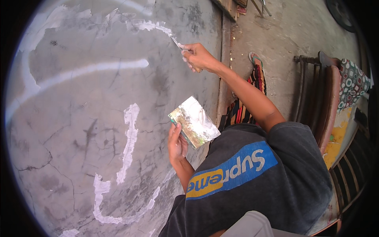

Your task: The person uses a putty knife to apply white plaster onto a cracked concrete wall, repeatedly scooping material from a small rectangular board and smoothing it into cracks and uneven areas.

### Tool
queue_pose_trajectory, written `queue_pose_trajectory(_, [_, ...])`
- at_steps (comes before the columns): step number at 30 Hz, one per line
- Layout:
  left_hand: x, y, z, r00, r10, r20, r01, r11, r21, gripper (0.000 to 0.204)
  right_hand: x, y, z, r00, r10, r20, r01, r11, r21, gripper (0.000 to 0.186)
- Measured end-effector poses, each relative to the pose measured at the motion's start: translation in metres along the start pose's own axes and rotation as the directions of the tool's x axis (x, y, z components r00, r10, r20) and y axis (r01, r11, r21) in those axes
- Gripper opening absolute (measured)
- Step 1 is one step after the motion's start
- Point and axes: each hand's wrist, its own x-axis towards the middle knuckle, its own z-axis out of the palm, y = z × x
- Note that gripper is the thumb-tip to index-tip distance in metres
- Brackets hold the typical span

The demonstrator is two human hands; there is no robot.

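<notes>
Scraper (174, 40) gripped in my right hand (199, 57), at the wall (90, 96), smeared board (193, 121) held in my left hand (178, 145), near it

Grey wall (63, 134), white filler strips (129, 142), concrete floor (284, 35), sandalled foot (257, 61)

The faded charcoal T-shirt (286, 189) bore a slanting blue-and-yellow panel (233, 170) with pale lettering. Its short sleeve (294, 132) ended well back from the right hand (199, 58)'s grip; right of that grip showed striped black, red and tan trousers (240, 112) and a teal-strapped sandal (252, 57)
</notes>
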Motion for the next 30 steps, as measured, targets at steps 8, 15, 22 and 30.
queue_pose_trajectory(8, [-0.002,0.002,-0.002,0.998,-0.016,-0.055,0.018,1.000,0.022,0.043,0.001,0.037,0.015,0.983,-0.038,-0.177,0.071,0.980,0.184,0.046])
queue_pose_trajectory(15, [0.000,-0.003,-0.004,0.998,-0.031,-0.055,0.032,0.999,0.025,0.044,-0.003,0.029,0.034,0.999,-0.037,-0.024,0.037,0.999,0.018,0.046])
queue_pose_trajectory(22, [0.003,0.002,-0.003,1.000,-0.018,-0.001,0.018,1.000,0.003,0.044,-0.018,0.025,-0.064,0.986,-0.009,0.169,0.024,0.996,-0.091,0.038])
queue_pose_trajectory(30, [-0.002,0.000,-0.001,0.993,-0.052,-0.107,0.052,0.999,-0.008,0.043,0.051,0.019,-0.110,0.903,-0.218,0.370,0.410,0.694,-0.592,0.032])
